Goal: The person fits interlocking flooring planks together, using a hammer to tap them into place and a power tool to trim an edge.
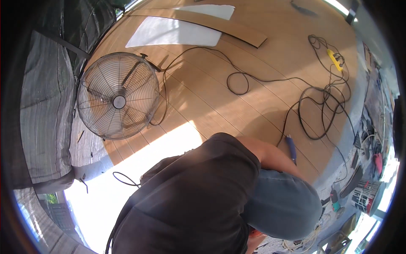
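Head view looks straight down over a person crouched on a wooden floor (203, 97), dark shirt and a blue-jeaned knee (283, 203) filling the lower middle. One bare forearm (275, 157) reaches down on the right and disappears behind that knee. Neither hand shows, so I cannot tell whether either grip is apart, together or clamped on anything.

Nearest to that arm is a blue-handled piece (291, 148), lying on the floor just beside the elbow at the end of a black cord (253, 78). It is small and foreshortened, perhaps a plug or a slim tool handle. It looks light and rigid, with a moulded body that should not slip, so the blue barrel is the place to hold it, not the cord. The cord itself is limp and springy. It runs in loose loops across the boards toward a yellow power strip (334, 59), so it would likely drag and snag if pulled.

A round metal floor fan (119, 96) stands well apart to the left, with white sheets (173, 33) beyond it.
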Tool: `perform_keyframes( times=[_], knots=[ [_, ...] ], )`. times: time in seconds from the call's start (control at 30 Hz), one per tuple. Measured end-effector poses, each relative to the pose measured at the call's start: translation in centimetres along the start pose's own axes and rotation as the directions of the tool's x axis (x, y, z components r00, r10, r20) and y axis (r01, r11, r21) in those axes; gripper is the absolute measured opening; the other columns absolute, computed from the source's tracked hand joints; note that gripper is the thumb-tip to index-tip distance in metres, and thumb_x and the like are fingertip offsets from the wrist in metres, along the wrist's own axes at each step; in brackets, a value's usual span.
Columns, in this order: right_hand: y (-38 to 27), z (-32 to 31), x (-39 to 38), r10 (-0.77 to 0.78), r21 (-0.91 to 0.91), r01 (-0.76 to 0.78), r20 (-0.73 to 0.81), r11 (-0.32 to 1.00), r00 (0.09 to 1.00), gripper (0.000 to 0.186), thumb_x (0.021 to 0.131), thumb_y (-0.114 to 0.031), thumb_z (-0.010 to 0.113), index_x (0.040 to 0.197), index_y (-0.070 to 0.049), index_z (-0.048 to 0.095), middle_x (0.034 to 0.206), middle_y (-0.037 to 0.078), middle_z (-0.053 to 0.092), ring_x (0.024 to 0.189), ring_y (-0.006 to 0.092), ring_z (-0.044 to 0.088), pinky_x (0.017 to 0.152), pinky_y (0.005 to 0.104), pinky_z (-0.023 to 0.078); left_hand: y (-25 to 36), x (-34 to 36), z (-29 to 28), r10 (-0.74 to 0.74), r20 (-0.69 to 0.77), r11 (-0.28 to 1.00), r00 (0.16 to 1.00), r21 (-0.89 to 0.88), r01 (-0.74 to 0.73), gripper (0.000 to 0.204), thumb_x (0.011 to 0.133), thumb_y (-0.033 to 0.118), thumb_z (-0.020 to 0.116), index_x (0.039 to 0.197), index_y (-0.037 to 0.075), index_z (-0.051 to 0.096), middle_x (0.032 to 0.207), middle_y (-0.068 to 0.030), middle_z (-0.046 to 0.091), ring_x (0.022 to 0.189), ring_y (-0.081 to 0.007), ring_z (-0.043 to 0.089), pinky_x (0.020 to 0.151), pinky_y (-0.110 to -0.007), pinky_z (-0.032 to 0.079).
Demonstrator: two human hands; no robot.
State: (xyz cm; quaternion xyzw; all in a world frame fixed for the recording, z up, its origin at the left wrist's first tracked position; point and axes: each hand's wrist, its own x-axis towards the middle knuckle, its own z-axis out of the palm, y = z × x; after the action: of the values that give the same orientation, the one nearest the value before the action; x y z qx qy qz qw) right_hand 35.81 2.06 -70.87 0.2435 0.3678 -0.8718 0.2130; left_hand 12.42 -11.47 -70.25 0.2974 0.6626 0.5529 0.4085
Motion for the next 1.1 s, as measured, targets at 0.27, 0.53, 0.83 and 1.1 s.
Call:
perform_keyframes(
  times=[0.27,0.53,0.83,1.1],
  knots=[
    [-3.0,5.8,0.0,-0.116,-0.086,0.112,-0.035,0.990,0.993,0.078,0.097,-0.042,0.070,0.157,-0.004,0.037,0.149,0.015,0.050,0.117,0.0261,0.063,0.099,0.0366,0.054,-1.7,-0.7,-1.1,-0.174,0.078,0.958,0.982,-0.218,0.187,0.032,0.086,0.027,0.088,0.099,0.005,0.068,0.092,-0.0029,0.070,0.090,-0.0152,0.066,0.079,-0.034,0.054],
    [-1.4,-4.1,-1.3,-0.413,-0.229,0.352,-0.337,0.908,0.846,0.058,0.105,-0.028,0.063,0.154,-0.004,0.042,0.147,0.011,0.053,0.122,0.0207,0.061,0.106,0.0336,0.049,-7.4,-1.5,-11.1,-0.103,-0.551,0.777,0.828,-0.564,-0.279,0.020,0.095,0.022,0.076,0.107,0.009,0.066,0.106,-0.0060,0.070,0.097,-0.0178,0.067,0.090,-0.036,0.057],
    [1.2,-8.6,-14.6,-0.521,-0.552,-0.246,-0.834,0.797,0.183,0.043,0.104,-0.025,0.065,0.139,-0.002,0.055,0.117,0.008,0.065,0.102,0.0124,0.060,0.091,0.0283,0.049,-19.1,-1.6,-34.6,-0.327,-0.934,0.851,0.142,-0.356,-0.387,0.049,0.094,0.042,0.080,0.119,0.005,0.061,0.108,-0.0067,0.066,0.091,-0.0206,0.067,0.074,-0.034,0.060],
    [10.3,-2.3,-18.5,-0.407,-0.355,-0.294,-0.903,0.888,-0.139,0.045,0.107,-0.021,0.060,0.146,-0.002,0.049,0.145,0.013,0.053,0.134,0.0239,0.052,0.109,0.0354,0.044,-28.5,-6.5,-46.8,-0.484,-0.813,0.859,0.323,-0.512,0.001,0.066,0.103,0.068,0.043,0.132,0.012,0.061,0.109,-0.0029,0.062,0.093,-0.0217,0.056,0.087,-0.037,0.046]
  ],
)
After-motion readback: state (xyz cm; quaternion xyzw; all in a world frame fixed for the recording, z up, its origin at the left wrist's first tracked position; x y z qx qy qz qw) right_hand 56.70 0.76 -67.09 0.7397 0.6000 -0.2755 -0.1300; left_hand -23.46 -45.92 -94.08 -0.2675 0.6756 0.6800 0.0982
